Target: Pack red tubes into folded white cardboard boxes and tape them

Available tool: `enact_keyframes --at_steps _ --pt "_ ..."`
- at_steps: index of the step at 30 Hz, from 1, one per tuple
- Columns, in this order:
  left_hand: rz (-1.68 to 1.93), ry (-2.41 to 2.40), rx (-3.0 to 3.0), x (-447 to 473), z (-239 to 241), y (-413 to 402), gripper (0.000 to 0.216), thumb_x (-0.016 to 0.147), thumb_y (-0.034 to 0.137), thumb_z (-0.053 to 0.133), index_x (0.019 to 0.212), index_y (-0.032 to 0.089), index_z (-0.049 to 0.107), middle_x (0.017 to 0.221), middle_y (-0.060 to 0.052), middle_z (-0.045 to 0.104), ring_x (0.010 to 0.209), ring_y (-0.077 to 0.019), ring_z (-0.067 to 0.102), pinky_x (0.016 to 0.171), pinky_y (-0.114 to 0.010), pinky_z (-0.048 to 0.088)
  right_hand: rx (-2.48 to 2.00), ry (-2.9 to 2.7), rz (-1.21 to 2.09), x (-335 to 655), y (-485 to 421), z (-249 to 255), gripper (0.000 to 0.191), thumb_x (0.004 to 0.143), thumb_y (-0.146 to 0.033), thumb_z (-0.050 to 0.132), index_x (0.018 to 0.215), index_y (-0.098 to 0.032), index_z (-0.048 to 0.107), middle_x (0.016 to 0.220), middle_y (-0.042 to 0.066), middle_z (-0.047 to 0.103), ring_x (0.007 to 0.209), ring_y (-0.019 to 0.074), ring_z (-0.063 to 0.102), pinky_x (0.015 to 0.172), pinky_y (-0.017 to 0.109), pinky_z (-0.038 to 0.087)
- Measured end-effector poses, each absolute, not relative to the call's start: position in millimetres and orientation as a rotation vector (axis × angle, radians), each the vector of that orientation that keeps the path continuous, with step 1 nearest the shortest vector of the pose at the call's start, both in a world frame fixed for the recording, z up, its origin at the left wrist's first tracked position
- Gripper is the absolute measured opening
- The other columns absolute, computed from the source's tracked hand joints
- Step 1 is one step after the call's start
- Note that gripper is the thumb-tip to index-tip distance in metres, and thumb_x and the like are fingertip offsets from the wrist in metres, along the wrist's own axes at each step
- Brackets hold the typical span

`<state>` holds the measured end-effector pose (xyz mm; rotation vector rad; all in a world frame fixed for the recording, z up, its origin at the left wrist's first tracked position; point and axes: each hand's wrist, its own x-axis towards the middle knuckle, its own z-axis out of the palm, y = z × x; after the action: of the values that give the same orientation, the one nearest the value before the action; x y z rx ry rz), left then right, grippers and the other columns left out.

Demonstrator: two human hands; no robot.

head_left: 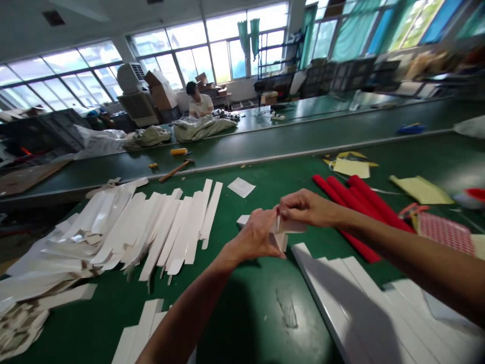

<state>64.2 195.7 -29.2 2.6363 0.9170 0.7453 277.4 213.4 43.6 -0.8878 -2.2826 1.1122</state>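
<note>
Above the green tabletop, my left hand (254, 233) is wrapped round a small white cardboard box (280, 241) with an end flap standing out. My right hand (303, 207) pinches the upper edge of the same box, its fingertips close to those of my left hand. Part of the box is hidden behind my fingers. Flat white carton blanks (151, 227) lie in overlapping rows to the left. Long white boxes (352, 303) lie side by side at the lower right, under my right forearm.
Red rolls (364, 202) lie beyond my right forearm, near yellow paper (422, 189). A white paper square (241, 187) lies ahead. A hammer (176, 171) and a yellow-handled tool (179, 151) are farther off. Across the benches sits another person (200, 103).
</note>
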Motion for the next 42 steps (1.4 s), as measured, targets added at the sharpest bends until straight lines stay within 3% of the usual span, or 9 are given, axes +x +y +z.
enact_keyframes --at_steps 2,5,7,12,16,19,23,29,42 --pt "0.896 0.933 2.428 87 -24 190 0.097 0.050 0.048 0.090 0.132 0.017 0.048 0.121 -0.012 0.063 0.111 -0.0290 0.062 0.099 -0.041 0.049 -0.863 -2.038 1.355 306 216 42 0.045 0.086 -0.054 0.055 0.095 -0.013 0.070 0.070 0.001 0.063 0.057 0.0113 0.055 0.052 0.023 0.042" --pt "1.160 1.150 2.048 105 -19 180 0.067 0.056 0.041 0.089 0.111 0.018 0.059 0.100 -0.003 0.067 0.087 -0.0200 0.065 0.077 -0.030 0.054 -1.121 -1.649 1.229 356 231 11 0.067 0.089 -0.065 0.042 0.136 -0.018 0.051 0.106 0.011 0.070 0.075 0.0179 0.066 0.066 0.033 0.054" --pt "1.276 1.259 1.879 112 -19 175 0.055 0.059 0.037 0.087 0.103 0.017 0.060 0.089 0.000 0.066 0.078 -0.0166 0.063 0.068 -0.026 0.052 -1.619 -1.436 0.879 387 240 -25 0.062 0.091 -0.060 0.041 0.134 -0.016 0.051 0.113 0.015 0.068 0.088 0.0209 0.067 0.075 0.035 0.054" --pt "1.398 1.371 1.765 121 -27 173 0.039 0.063 0.035 0.082 0.091 0.017 0.062 0.078 0.002 0.064 0.068 -0.0135 0.060 0.059 -0.023 0.049 -2.438 -1.232 0.456 419 245 -129 0.050 0.082 -0.043 0.064 0.112 -0.003 0.062 0.121 0.036 0.057 0.116 0.0465 0.054 0.086 0.057 0.044" --pt "1.503 1.390 1.741 126 -36 177 0.073 0.066 0.034 0.083 0.129 0.017 0.050 0.089 -0.001 0.068 0.072 -0.0159 0.065 0.063 -0.026 0.054 -2.470 -1.328 0.452 429 257 -160 0.030 0.081 -0.024 0.062 0.100 -0.001 0.065 0.114 0.036 0.060 0.117 0.0501 0.053 0.086 0.057 0.042" --pt "1.626 1.332 1.869 125 -40 180 0.096 0.071 0.036 0.081 0.148 0.019 0.025 0.099 -0.005 0.070 0.081 -0.0193 0.069 0.072 -0.030 0.059 -2.354 -1.432 0.519 441 264 -132 0.024 0.086 -0.034 0.059 0.083 -0.011 0.065 0.093 0.026 0.068 0.094 0.0391 0.065 0.075 0.046 0.048" --pt "1.683 1.188 2.154 123 -39 182 0.066 0.077 0.038 0.077 0.134 0.022 0.045 0.119 -0.010 0.066 0.107 -0.0241 0.066 0.093 -0.036 0.056 -1.531 -1.269 0.891 428 234 -35 0.032 0.081 -0.052 0.065 0.092 -0.021 0.066 0.084 0.012 0.070 0.069 0.0249 0.065 0.058 0.037 0.050" --pt "1.670 1.256 2.050 126 -37 171 0.072 0.072 0.039 0.082 0.128 0.019 0.042 0.125 -0.013 0.062 0.113 -0.0258 0.065 0.095 -0.039 0.056 -0.822 -1.194 0.752 342 137 108 0.020 0.088 -0.041 0.064 0.102 -0.028 0.072 0.109 0.009 0.071 0.091 0.0222 0.069 0.084 0.039 0.058" --pt "1.544 1.279 1.884 128 -43 144 0.083 0.074 0.042 0.079 0.136 0.021 0.028 0.110 -0.011 0.070 0.100 -0.0265 0.071 0.085 -0.041 0.059 -0.746 -1.496 0.742 277 127 79 0.034 0.086 -0.042 0.066 0.117 -0.027 0.061 0.115 0.004 0.068 0.105 0.0245 0.065 0.088 0.039 0.056"
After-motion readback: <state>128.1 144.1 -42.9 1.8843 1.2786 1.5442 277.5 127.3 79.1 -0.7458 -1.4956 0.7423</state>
